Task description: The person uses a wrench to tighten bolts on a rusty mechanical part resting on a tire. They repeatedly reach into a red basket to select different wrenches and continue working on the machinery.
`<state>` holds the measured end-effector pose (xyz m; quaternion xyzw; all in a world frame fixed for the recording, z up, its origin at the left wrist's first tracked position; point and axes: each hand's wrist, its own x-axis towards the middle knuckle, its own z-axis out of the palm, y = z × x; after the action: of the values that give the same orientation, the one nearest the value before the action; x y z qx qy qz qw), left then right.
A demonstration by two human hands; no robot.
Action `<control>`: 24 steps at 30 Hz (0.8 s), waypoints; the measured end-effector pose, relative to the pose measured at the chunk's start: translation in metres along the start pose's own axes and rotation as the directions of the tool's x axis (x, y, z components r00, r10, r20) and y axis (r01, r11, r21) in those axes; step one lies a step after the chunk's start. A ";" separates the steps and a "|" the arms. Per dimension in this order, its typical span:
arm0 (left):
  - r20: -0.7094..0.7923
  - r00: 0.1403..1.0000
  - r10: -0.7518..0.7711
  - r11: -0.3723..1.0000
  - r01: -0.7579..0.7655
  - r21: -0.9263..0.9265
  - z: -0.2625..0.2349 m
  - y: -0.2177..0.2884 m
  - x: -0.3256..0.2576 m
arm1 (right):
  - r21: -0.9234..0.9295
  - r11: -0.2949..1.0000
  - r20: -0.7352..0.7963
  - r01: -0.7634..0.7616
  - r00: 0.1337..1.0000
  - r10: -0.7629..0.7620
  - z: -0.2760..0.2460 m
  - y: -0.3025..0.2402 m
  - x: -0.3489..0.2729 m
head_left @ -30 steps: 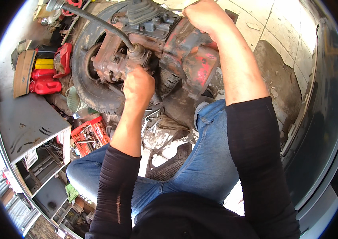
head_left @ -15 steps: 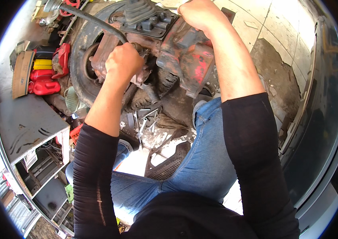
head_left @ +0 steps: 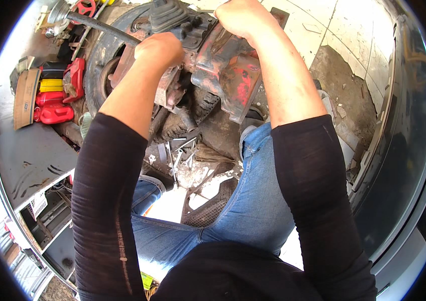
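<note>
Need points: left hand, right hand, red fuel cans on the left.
left hand (head_left: 160, 49), head view, on the back of the closed fist.
right hand (head_left: 240, 17), head view, on the knuckles.
red fuel cans (head_left: 54, 113), head view, on the lower can's side.

A repair workshop or garage is shown by the rusty red machine (head_left: 223, 70) with its worn tyre (head_left: 97, 65), the spanners (head_left: 180, 153) scattered on the dirty floor (head_left: 343, 100), the red and yellow cans (head_left: 54, 100) and the grey metal shelf (head_left: 29, 160) beside them.
</note>
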<state>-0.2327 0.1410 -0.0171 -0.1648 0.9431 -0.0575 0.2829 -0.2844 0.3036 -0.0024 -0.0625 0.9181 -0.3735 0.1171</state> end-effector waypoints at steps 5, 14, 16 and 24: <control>0.038 0.999 0.014 0.994 -0.018 0.107 -0.005 0.002 0.014 | 0.020 1.000 -0.007 -0.006 1.000 0.006 0.001 0.002 0.000; 0.014 0.993 0.114 0.986 -0.115 0.122 0.001 -0.004 0.019 | 0.028 0.998 -0.053 0.052 0.997 -0.050 0.013 0.011 0.008; 0.039 0.991 0.130 0.979 -0.134 0.152 -0.003 -0.002 0.017 | 0.023 1.000 -0.029 0.020 0.999 -0.020 0.011 0.011 0.009; -0.011 0.992 0.127 0.989 -0.126 0.082 0.017 -0.018 0.009 | 0.012 1.000 0.031 0.023 0.999 -0.024 0.007 0.005 -0.003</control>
<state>-0.2248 0.1209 -0.0325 -0.0925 0.9509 -0.0790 0.2846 -0.2800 0.3031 -0.0102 -0.0783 0.9133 -0.3790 0.1272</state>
